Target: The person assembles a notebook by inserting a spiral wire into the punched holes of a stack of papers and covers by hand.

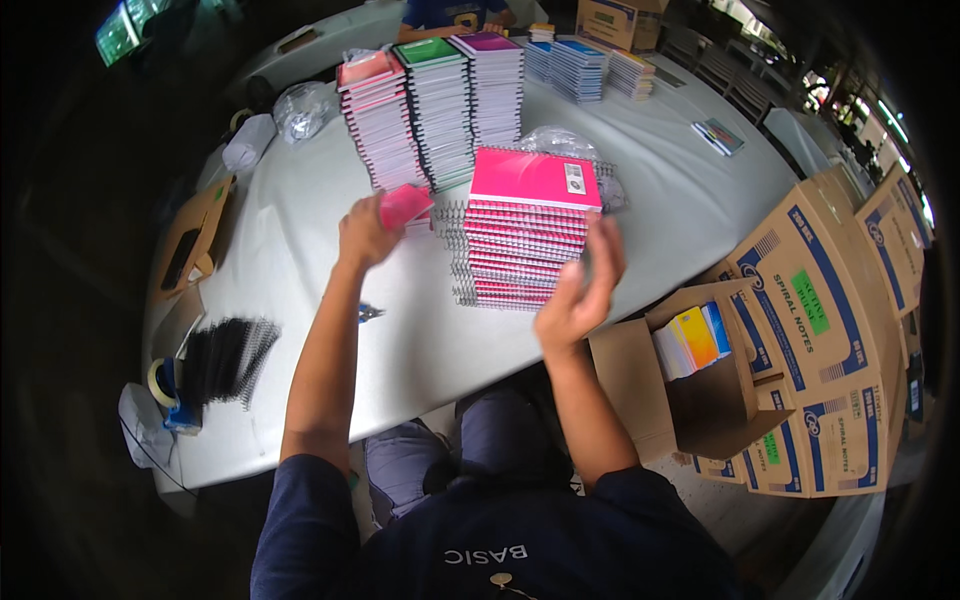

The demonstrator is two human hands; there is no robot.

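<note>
In front of me on the table is a stack of pink spiral notebooks, their wire coils jutting out at the left and along the back. My left hand is left of this stack, its fingers closed on a small pink-covered piece; blur hides whether it is a notebook or a loose cover. Beside the stack's right side, my right hand is raised with thumb and fingers apart, holding nothing. Whether it touches the notebooks is unclear.
Tall notebook piles stand behind, blue ones farther back. Pliers, black coils and a tape roll lie left. An open carton and stacked boxes crowd the right. A person sits opposite.
</note>
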